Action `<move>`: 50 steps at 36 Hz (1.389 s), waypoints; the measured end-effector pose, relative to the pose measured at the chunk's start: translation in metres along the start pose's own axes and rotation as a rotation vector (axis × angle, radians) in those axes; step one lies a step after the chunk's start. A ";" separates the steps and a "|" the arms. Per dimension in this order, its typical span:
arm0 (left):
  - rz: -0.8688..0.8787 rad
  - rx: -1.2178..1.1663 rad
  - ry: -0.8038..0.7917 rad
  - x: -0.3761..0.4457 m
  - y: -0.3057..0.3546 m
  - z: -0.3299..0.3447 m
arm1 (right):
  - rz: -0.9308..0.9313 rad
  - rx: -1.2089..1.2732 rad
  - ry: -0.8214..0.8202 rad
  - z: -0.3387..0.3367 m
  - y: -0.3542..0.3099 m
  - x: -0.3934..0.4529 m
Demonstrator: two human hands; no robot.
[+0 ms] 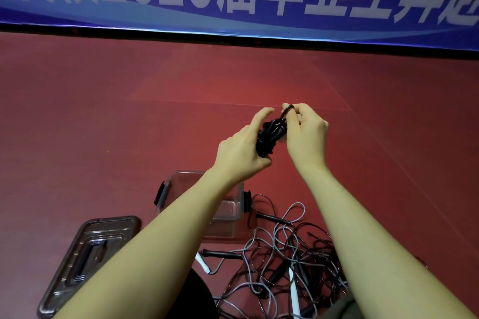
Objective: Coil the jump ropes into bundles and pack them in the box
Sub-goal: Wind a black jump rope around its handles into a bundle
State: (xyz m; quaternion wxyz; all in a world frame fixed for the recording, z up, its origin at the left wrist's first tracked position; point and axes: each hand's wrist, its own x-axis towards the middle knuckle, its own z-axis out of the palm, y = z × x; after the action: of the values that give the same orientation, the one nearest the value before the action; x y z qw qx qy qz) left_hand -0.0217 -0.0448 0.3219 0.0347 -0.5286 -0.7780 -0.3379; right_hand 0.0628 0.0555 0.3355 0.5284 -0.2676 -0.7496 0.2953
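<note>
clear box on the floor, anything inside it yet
The part of the box that shows looks empty, with only red floor seen through its clear walls. The left forearm covers its near left part, so that corner cannot be checked.

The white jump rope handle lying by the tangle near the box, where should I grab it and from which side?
Take the white handle around its bare mid-shaft, coming from above. It lies flat on the floor, tilted, with its gray cord leaving the lower end into the tangle, so gripping mid-shaft keeps your fingers out of the loops, I'd judge.
</note>
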 end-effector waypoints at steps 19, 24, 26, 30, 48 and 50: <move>-0.062 0.180 -0.048 -0.006 0.000 0.008 | 0.516 0.323 -0.191 0.001 0.005 0.006; -0.168 0.128 -0.043 -0.018 -0.010 0.001 | 0.498 0.418 -0.421 0.004 -0.001 0.001; -0.204 0.111 -0.035 -0.023 -0.013 -0.004 | 0.478 0.476 -0.482 0.006 -0.004 -0.003; -0.278 0.048 -0.040 -0.034 -0.017 -0.012 | 0.463 0.556 -0.519 0.017 -0.007 -0.016; -0.701 -0.328 -0.015 -0.124 -0.145 0.008 | 0.825 0.443 -0.844 0.143 0.015 -0.136; -0.795 -0.342 -0.010 -0.143 -0.174 0.022 | 0.863 0.433 -0.905 0.168 0.030 -0.167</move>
State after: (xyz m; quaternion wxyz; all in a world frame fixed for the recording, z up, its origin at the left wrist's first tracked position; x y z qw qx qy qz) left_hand -0.0994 -0.1835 0.1612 -0.1899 -0.1875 -0.8541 -0.4464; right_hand -0.0441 -0.0699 0.1630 0.0373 -0.2811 -0.6469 0.7079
